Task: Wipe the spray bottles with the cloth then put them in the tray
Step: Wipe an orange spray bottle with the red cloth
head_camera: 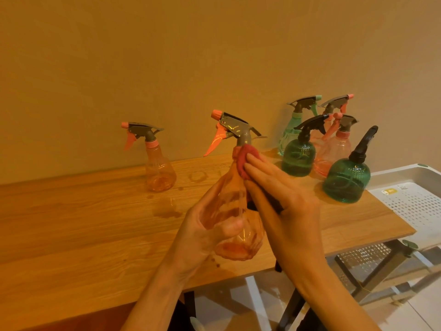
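My left hand (205, 232) grips a clear orange spray bottle (235, 244) by its body, held tilted above the wooden table (83, 230). My right hand (281, 199) presses a red cloth (243, 161) flat against the bottle's neck and shoulder. Another orange bottle (158, 168) stands alone on the table to the left. At the table's right end stand several more: two dark green round bottles (346, 182) (298, 158), a mint green one (294, 125) and two pink ones (336, 149). The white perforated tray (415, 201) sits to the right of the table, with no bottle visible in it.
Wet patches (167, 211) and drops mark the tabletop near the middle. A plain wall runs behind the table. Under the table's right end are a metal frame and a mesh shelf (365, 256).
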A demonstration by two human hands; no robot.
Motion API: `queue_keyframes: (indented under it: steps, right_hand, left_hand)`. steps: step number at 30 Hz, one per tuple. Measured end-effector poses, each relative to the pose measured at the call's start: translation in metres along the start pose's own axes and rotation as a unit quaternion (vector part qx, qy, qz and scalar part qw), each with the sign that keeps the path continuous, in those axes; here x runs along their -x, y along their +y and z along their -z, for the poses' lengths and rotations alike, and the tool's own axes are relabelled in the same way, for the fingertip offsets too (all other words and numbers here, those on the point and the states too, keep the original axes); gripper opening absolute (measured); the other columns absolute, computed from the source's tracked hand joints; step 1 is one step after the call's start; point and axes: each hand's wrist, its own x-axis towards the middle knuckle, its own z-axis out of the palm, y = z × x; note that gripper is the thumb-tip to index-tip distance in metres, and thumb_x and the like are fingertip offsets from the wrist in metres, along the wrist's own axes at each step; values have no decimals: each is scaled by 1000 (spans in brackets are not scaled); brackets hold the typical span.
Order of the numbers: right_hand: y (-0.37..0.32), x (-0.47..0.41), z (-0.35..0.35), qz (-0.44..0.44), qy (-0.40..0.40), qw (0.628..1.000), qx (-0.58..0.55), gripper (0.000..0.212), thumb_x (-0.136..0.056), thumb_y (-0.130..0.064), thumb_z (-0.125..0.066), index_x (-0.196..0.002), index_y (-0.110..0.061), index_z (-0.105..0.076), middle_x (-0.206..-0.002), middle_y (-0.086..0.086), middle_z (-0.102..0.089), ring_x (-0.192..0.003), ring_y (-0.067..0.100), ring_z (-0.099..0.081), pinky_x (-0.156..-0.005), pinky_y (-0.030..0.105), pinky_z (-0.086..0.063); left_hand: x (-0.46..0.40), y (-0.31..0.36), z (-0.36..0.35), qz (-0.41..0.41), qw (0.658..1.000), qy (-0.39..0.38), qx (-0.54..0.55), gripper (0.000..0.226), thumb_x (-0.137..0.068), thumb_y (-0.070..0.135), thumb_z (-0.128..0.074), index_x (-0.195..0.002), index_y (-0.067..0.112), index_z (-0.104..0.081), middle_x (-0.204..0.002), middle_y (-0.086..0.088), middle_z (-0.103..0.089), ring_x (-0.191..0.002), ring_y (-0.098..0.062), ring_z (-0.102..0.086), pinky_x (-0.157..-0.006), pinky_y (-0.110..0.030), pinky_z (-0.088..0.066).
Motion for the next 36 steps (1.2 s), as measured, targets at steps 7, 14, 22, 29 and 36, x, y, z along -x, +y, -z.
queue_keyframes:
  steps: [7,14,22,29,36]
  right_hand:
    - [7,-28,-3,57,44,996,61,35,-95,-7,-64,-130,-2,-65,-138,11,-61,-138,24,-50,-114,33,-42]
    - [13,-24,-1,60,35,995,65,35,-98,-14,-61,-131,-3,-64,-140,11,-60,-140,24,-47,-114,37,-42]
    - [8,-15,-3,88,-3,993,82,37,-98,-15,-58,-133,-5,-62,-143,9,-57,-142,23,-45,-116,31,-39]
    - [14,-20,7,56,65,992,90,38,-93,-6,-66,-131,-2,-63,-140,11,-59,-139,24,-49,-114,33,-41]
    - [6,-22,1,107,44,990,84,35,-96,-9,-64,-130,0,-63,-140,12,-59,-139,25,-49,-115,32,-41]
  left_hand:
    - [3,-1,-5,5,1000,-21,-10,90,-75,28,-80,-155,29,-39,-145,12,-59,-134,-12,-56,-97,-23,-52]
    - [3,-3,-3,3,1000,-18,-21,90,-71,25,-79,-153,30,-41,-144,6,-61,-133,-15,-57,-96,-25,-53]
    - [1,-4,-6,0,1000,3,-23,91,-67,30,-86,-149,34,-46,-144,5,-61,-133,-16,-57,-95,-23,-53]
    - [3,-6,-4,6,1000,-7,-13,102,-57,41,-93,-147,36,-44,-140,10,-63,-130,-13,-60,-93,-25,-55]
    - [1,-5,-7,-13,1000,9,-21,96,-64,31,-90,-149,32,-44,-142,13,-61,-132,-11,-58,-95,-24,-53]
